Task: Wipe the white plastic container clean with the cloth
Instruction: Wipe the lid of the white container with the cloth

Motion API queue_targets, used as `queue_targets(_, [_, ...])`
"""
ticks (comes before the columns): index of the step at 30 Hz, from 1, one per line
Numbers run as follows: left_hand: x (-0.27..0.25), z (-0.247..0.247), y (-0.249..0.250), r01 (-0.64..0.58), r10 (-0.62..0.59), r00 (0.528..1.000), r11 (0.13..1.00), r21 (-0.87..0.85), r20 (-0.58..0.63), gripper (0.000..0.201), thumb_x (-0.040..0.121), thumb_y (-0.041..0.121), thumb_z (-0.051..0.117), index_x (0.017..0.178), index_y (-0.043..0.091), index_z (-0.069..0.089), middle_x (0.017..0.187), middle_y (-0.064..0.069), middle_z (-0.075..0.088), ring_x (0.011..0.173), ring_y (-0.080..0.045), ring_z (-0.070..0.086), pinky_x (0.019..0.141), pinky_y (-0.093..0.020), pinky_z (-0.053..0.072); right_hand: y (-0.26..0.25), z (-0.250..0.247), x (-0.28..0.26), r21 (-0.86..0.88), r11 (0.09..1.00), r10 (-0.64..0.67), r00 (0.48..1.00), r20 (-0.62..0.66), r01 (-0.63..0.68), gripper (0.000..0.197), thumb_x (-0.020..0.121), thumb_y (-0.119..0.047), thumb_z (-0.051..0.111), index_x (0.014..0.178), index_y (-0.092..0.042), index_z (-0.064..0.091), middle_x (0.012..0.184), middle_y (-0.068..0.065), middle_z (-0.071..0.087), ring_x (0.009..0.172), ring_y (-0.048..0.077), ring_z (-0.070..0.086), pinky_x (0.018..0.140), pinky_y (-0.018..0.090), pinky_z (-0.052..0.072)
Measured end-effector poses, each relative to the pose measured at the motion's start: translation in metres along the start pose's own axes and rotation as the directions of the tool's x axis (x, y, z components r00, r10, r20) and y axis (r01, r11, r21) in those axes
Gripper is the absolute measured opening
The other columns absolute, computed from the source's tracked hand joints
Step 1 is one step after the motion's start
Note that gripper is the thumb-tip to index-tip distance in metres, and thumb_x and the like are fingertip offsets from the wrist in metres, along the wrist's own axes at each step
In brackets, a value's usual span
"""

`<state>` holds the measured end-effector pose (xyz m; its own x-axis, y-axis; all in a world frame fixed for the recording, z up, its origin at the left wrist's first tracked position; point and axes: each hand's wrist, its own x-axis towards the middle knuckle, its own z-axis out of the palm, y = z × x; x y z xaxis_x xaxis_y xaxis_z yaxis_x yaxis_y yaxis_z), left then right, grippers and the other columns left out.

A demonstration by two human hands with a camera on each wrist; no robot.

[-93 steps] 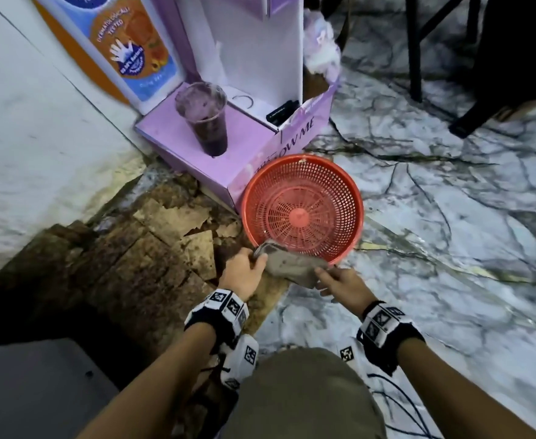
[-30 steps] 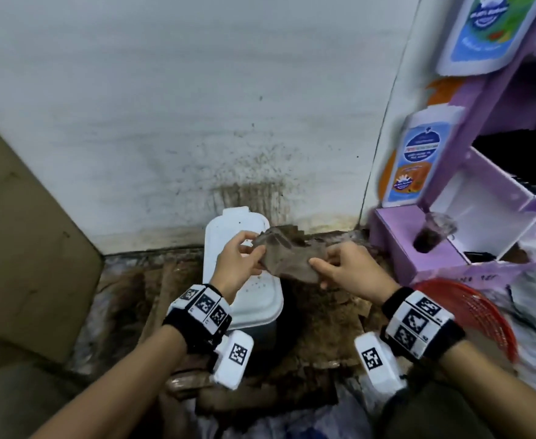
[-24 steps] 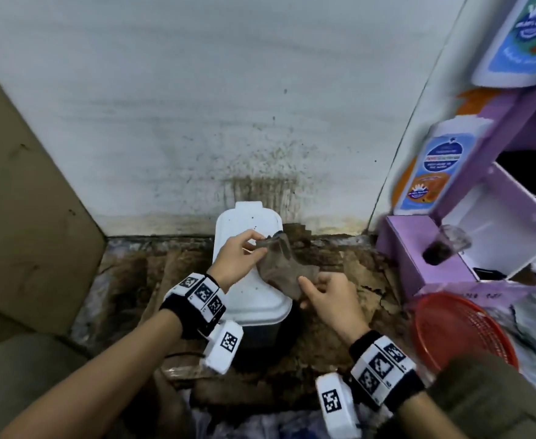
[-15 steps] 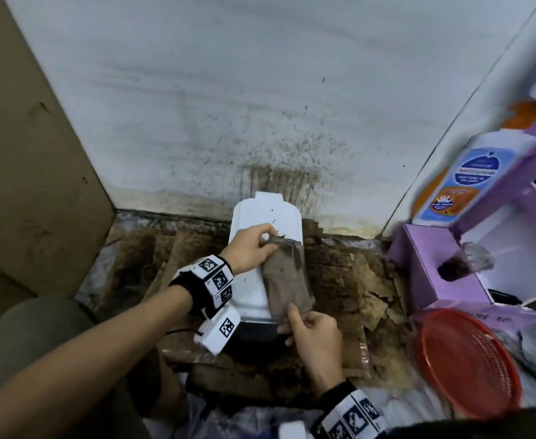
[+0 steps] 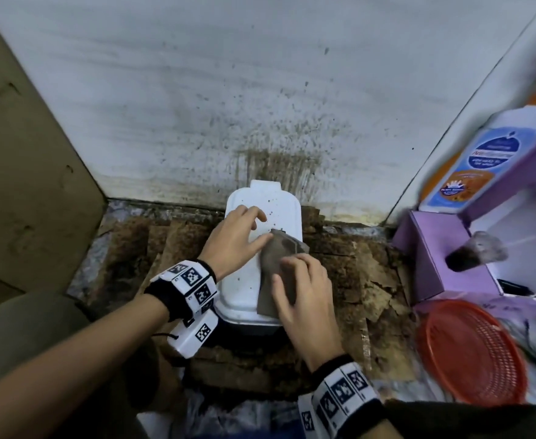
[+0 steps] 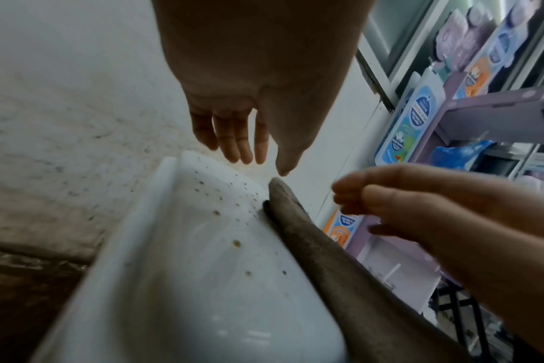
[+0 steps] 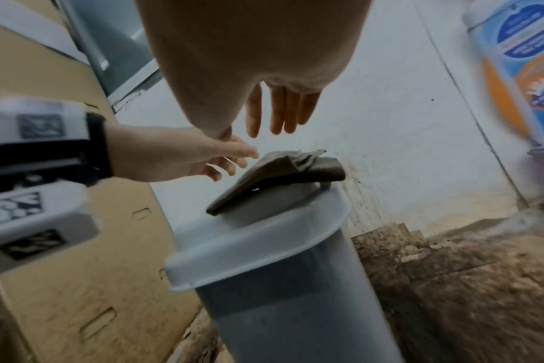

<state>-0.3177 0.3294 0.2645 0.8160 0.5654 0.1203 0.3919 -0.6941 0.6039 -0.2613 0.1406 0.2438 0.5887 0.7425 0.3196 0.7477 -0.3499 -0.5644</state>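
On top of the container's lid, the fingers (image 5: 287,264) of the right hand (image 5: 304,293) are lying loosely spread over the brown cloth (image 5: 276,264), seemingly just above it or barely touching; whether they are actually pressing it down, I cannot tell. The left hand (image 5: 233,239) is reaching across the lid with its fingers straight and slightly apart, gripping nothing, its thumb tip just beside the far corner of the cloth. The cloth is lying folded along the right half of the lid of the white plastic container (image 5: 244,289), which is standing upright on crumbling brown floor against the stained wall (image 5: 260,90). Brown specks are dotting the far end of the lid (image 6: 202,245), so that, in my judgement, is where the wiping is needed first. To do it well, the right palm should be flattening the cloth fully and pushing it toward the specks in overlapping strokes, while the left hand is bracing the rim so the tall, narrow body is not tipping. A red basket (image 5: 472,353) and a purple box (image 5: 434,248) are sitting well to the right, clear of the work
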Motion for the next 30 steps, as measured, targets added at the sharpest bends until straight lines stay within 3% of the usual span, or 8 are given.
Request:
queue_targets(4, [-0.019,-0.011,-0.015,0.052,-0.052,0.998,0.999,0.016,0.042,0.035,0.098,0.033,0.061,0.128,0.017,0.055,0.125,-0.002,0.05,0.117,-0.02,0.052,0.102,-0.043,0.044,0.004,0.022,0.019,-0.111,0.992,-0.048,0.988,0.145,0.065,0.055,0.105,-0.039,0.039,0.153,-0.014,0.031,0.162,0.003,0.025,0.152,0.016,0.018,0.124,0.036,0.017])
queue_targets(6, [-0.033,-0.012,-0.024,0.121,-0.123,0.99,0.992,0.024,0.072,0.044,0.098,0.034,0.059,0.136,0.015,0.049,0.134,-0.004,0.046,0.129,-0.024,0.047,0.107,-0.048,0.04,0.009,0.032,0.02,-0.167,0.984,-0.023,0.972,0.233,0.063,0.061,0.106,-0.043,0.03,0.159,-0.016,0.016,0.168,0.002,0.008,0.155,0.014,0.002,0.126,0.038,0.009])
queue_targets(8, [-0.048,-0.013,-0.031,0.185,-0.185,0.975,0.983,0.012,0.127,0.057,0.098,0.04,0.057,0.146,0.014,0.039,0.145,-0.006,0.04,0.137,-0.026,0.041,0.111,-0.047,0.038,0.013,0.038,0.02,-0.219,0.973,-0.014,0.965,0.261,0.073,0.063,0.106,-0.044,0.024,0.161,-0.016,0.007,0.169,0.001,0.001,0.156,0.013,-0.003,0.127,0.038,0.007])
queue_targets(13, [-0.074,-0.018,-0.036,0.34,-0.272,0.877,0.934,-0.112,0.395,0.103,0.089,0.061,0.063,0.161,0.02,0.002,0.164,0.0,0.015,0.152,-0.018,0.019,0.119,-0.033,0.024,0.022,0.04,0.028,-0.22,0.971,-0.029,0.955,0.295,0.097,0.065,0.106,-0.043,0.021,0.161,-0.016,-0.001,0.169,0.002,-0.006,0.155,0.013,-0.008,0.127,0.035,0.004])
queue_targets(17, [-0.08,-0.009,-0.06,0.291,-0.188,0.851,0.946,-0.141,0.491,0.13,0.073,0.071,0.074,0.159,0.029,-0.014,0.167,0.014,-0.002,0.154,-0.008,0.007,0.124,-0.034,0.021,0.032,0.044,0.042,-0.164,0.983,-0.025,0.949,0.315,0.081,0.062,0.108,-0.04,0.023,0.16,-0.016,-0.002,0.169,0.001,-0.009,0.154,0.011,-0.012,0.127,0.037,0.004])
queue_targets(21, [-0.085,-0.003,-0.073,0.208,-0.084,0.858,0.959,-0.193,0.506,0.127,0.071,0.064,0.08,0.145,0.051,-0.023,0.147,0.044,-0.01,0.142,0.012,0.002,0.119,-0.023,0.018,0.033,0.047,0.041,-0.159,0.984,-0.026,0.956,0.292,0.075,0.063,0.106,-0.04,0.018,0.161,-0.014,0.002,0.169,0.002,-0.005,0.155,0.012,-0.01,0.127,0.037,0.005])
queue_targets(25, [-0.09,-0.001,-0.086,0.184,-0.108,0.868,0.976,-0.112,0.485,0.124,0.071,0.083,0.066,0.147,0.056,-0.027,0.162,0.031,-0.014,0.153,-0.003,0.01,0.121,-0.041,0.03,0.029,0.044,0.023,-0.12,0.99,-0.034,0.963,0.268,0.068,0.061,0.106,-0.036,0.021,0.161,-0.016,0.005,0.169,-0.001,-0.004,0.154,0.008,-0.01,0.127,0.034,0.004])
queue_targets(30, [-0.089,0.003,-0.09,0.153,-0.078,0.873,0.981,-0.118,0.481,0.125,0.071,0.086,0.064,0.15,0.05,-0.028,0.164,0.029,-0.015,0.154,-0.004,0.012,0.12,-0.041,0.033,0.018,0.042,-0.012,-0.062,0.998,-0.014,0.982,0.189,0.026,0.058,0.106,-0.026,0.031,0.16,-0.014,0.013,0.169,-0.001,0.005,0.155,0.01,-0.002,0.127,0.034,0.008])
